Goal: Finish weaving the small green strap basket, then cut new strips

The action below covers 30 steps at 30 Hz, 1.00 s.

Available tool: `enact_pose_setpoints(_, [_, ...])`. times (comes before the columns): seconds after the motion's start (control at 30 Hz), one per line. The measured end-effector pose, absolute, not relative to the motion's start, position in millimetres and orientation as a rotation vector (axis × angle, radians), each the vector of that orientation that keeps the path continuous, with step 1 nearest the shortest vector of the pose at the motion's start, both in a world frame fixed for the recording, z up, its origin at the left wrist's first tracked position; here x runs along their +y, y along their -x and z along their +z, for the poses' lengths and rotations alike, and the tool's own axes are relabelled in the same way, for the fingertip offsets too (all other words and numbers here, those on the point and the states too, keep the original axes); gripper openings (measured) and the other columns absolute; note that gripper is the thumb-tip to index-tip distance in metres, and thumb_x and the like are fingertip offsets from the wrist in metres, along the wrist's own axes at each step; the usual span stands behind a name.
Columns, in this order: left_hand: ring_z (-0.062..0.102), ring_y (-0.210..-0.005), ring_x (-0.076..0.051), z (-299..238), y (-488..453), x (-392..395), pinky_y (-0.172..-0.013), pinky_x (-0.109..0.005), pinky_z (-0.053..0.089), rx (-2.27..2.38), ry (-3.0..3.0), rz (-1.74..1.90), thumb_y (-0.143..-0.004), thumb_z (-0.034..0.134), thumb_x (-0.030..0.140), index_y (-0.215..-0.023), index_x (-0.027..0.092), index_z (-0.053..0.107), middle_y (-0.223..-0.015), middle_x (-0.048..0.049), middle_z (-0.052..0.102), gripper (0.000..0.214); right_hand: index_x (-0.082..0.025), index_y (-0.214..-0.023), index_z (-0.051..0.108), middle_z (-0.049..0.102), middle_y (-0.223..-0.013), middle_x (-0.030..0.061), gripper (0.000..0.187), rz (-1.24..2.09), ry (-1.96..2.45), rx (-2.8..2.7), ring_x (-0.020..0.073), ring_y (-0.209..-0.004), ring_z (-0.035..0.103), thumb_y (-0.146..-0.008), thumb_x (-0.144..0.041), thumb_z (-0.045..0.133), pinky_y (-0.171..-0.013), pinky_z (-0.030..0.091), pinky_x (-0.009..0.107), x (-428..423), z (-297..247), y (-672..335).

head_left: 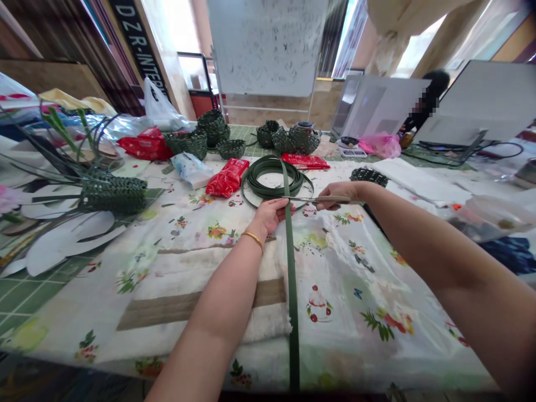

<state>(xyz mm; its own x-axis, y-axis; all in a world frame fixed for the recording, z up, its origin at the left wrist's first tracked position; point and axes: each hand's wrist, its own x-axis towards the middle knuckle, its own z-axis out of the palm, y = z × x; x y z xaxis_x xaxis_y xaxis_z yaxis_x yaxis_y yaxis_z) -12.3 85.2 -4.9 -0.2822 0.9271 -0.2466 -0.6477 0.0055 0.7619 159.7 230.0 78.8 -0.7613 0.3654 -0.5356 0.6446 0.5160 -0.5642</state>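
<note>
A long dark green strip (292, 279) runs from a coiled roll (272, 180) toward me across the flowered tablecloth (355, 301). My left hand (272, 213) pinches the strip just below the coil; a gold bangle sits on that wrist. My right hand (341, 192) is closed on a pair of scissors (312, 199), whose blades reach left and meet the strip beside my left fingers.
Several small green woven baskets (218, 134) stand at the back, with red packets (228, 177) and plastic bags. A half-woven basket (113, 192) with loose strips lies at the left on white cut-outs. At the right are a woven disc (368, 176), folded boards and cables.
</note>
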Motion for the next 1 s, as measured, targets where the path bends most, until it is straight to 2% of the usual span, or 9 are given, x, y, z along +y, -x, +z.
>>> enact_pose_setpoints(0.2, [0.066,-0.056,-0.014,-7,16,88,-0.068,-0.028,0.055,0.976,-0.349,1.616,-0.079,0.058,0.005,-0.069,0.010,0.064,-0.061,-0.0069,0.068,0.013,-0.022,-0.070,0.071,0.056,-0.052,-0.0021,0.027,-0.978,-0.827,2.395,0.0110,-0.048,0.047,-0.058,-0.046,0.075,-0.047,0.039,0.026,237,81,-148])
enact_pose_setpoints(0.37, [0.065,-0.056,-0.014,-9,18,89,-0.068,-0.028,0.055,0.971,-0.350,1.611,-0.078,0.058,0.005,-0.069,0.010,0.065,-0.061,-0.0066,0.068,0.012,-0.024,-0.080,0.073,0.065,-0.065,-0.0003,0.031,-0.946,-0.860,2.401,0.0128,-0.054,0.054,-0.055,-0.042,0.077,-0.052,0.044,0.027,243,77,-143])
enact_pose_setpoints(0.6, [0.066,-0.056,-0.014,-8,18,87,-0.064,-0.026,0.055,0.963,-0.344,1.614,-0.077,0.058,0.003,-0.071,0.009,0.065,-0.060,-0.0068,0.068,0.011,-0.024,-0.078,0.074,0.065,-0.066,-0.0009,0.030,-0.932,-0.881,2.426,0.0124,-0.055,0.054,-0.053,-0.039,0.078,-0.055,0.045,0.027,243,77,-141])
enact_pose_setpoints(0.8, [0.065,-0.054,-0.014,-7,19,87,-0.065,-0.026,0.056,0.961,-0.307,1.590,-0.078,0.058,0.005,-0.071,0.009,0.065,-0.060,-0.0076,0.068,0.011,-0.024,-0.077,0.075,0.066,-0.067,0.0002,0.030,-0.918,-0.886,2.471,0.0123,-0.056,0.053,-0.055,-0.043,0.076,-0.053,0.044,0.026,243,79,-140])
enact_pose_setpoints(1.0, [0.067,-0.056,-0.015,-6,20,87,-0.068,-0.028,0.058,0.964,-0.211,1.582,-0.077,0.062,0.008,-0.080,0.010,0.066,-0.060,-0.0064,0.068,0.005,-0.025,-0.077,0.076,0.062,-0.062,-0.0006,0.036,-0.866,-0.889,2.510,0.0119,-0.054,0.051,-0.054,-0.052,0.075,-0.052,0.042,0.026,244,77,-139])
